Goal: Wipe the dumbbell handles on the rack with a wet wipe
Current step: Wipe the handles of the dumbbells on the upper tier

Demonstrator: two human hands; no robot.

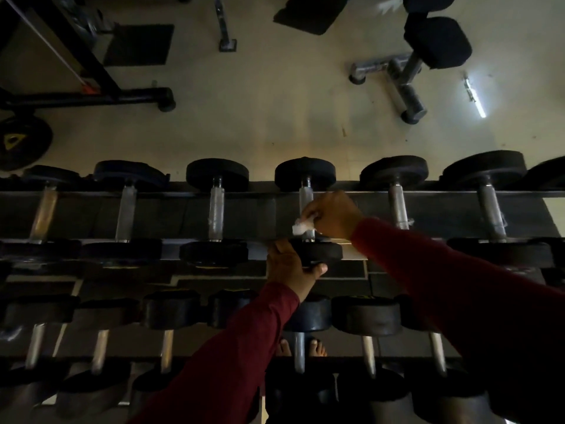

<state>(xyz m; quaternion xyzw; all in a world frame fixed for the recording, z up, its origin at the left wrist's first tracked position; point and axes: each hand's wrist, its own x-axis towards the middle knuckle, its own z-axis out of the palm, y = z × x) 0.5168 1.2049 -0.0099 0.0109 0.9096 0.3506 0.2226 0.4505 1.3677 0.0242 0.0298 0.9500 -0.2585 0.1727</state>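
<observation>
Left hand grips dumbbell head; right hand pinches wet wipe against handle.

Dumbbells side by side on rack

The right hand is covering the lower part of a knurled steel dumbbell handle, and its curled fingers are hiding most of the crumpled white wet wipe. The left hand is concealing part of the near black round weight head. Red sleeves are blocking several lower-row dumbbells. The dark metal rack is running off both side edges. A black weight plate is being cut by the left edge, its yellow marking too dim to read. Bare toes are only partly showing behind a handle.
</observation>
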